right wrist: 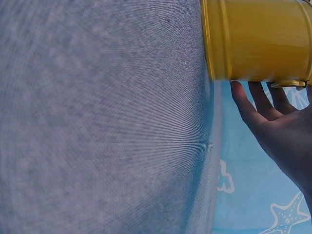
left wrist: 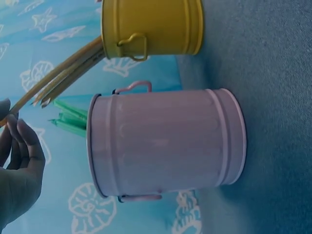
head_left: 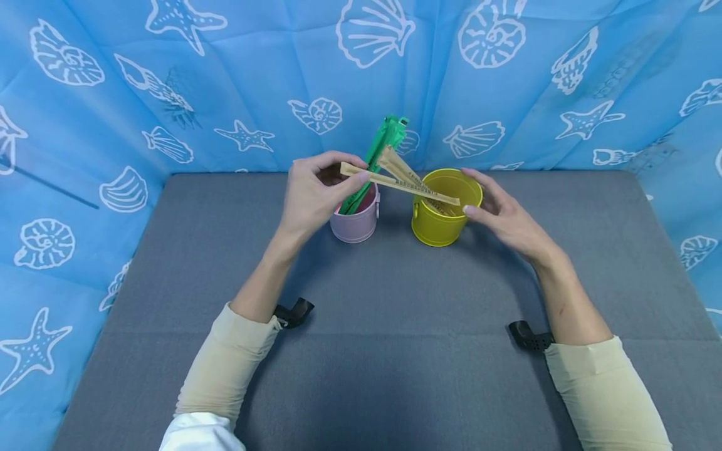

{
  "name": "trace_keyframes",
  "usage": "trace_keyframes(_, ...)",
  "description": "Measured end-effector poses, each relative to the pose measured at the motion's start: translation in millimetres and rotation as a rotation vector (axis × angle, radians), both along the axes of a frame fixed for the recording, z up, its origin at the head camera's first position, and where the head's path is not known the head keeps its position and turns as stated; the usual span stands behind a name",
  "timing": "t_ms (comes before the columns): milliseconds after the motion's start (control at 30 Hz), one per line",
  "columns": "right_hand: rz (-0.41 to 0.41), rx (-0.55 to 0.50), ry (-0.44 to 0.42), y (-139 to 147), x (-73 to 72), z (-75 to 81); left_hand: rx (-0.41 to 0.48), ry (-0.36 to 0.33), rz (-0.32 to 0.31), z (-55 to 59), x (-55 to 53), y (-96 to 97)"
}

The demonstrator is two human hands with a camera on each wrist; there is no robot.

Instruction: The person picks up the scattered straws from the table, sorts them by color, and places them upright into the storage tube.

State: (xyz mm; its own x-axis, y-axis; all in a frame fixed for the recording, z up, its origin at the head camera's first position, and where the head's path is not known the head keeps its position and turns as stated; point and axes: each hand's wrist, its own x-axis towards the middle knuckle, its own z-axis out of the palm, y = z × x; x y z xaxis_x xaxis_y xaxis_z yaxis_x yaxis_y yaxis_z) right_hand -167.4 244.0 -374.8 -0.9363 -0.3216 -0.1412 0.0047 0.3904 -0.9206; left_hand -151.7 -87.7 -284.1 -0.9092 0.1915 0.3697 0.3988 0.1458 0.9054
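My left hand [head_left: 316,194] pinches a long, thin brown paper stick packet [head_left: 417,186] between thumb and fingers. Its far end reaches over the mouth of a yellow bucket [head_left: 437,227]. More brown paper stick packets [head_left: 402,168] lean out of that bucket towards the left. Around the bucket's right side, my right hand [head_left: 510,222] holds it near the rim; the right wrist view shows fingertips against the bucket wall [right wrist: 258,44]. Below the left hand stands a pink bucket [head_left: 354,228] with green stick packets [head_left: 383,141] upright in it. The left wrist view shows this pink bucket [left wrist: 161,141] close up.
Both buckets stand near the back edge of a grey cloth-covered table [head_left: 406,351]. Behind it hangs a blue curtain [head_left: 254,75] with white shells and starfish. Black wrist cameras sit on the left wrist [head_left: 294,312] and the right wrist [head_left: 530,337].
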Motion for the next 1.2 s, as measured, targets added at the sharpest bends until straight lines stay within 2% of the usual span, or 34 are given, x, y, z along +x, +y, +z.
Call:
trace_keyframes(200,-0.011,0.006,-0.005,0,0.8,0.4,-0.034,0.006,-0.008,-23.5,-17.9,6.9)
trace_keyframes(267,-0.011,0.004,-0.006,0,0.7,0.4,-0.041,0.009,-0.008,-26.5,-20.2,10.0)
trace_keyframes(500,-0.005,-0.01,-0.01,-2,-0.6,-0.5,-0.032,-0.034,0.019,-30.1,-25.1,19.9)
trace_keyframes(767,0.012,-0.008,0.0,-5,-2.3,-0.7,-0.101,-0.074,0.101,-34.6,-26.9,28.7)
trace_keyframes(900,0.004,-0.005,-0.002,-5,-1.2,0.6,-0.126,-0.068,0.123,-36.7,-28.9,34.5)
trace_keyframes(1067,-0.016,0.036,0.01,-3,2.4,2.8,-0.198,-0.075,0.124,-37.6,-28.9,39.4)
trace_keyframes(1200,-0.029,0.101,0.053,2,5.4,4.5,-0.295,-0.099,0.136,-37.1,-26.0,39.7)
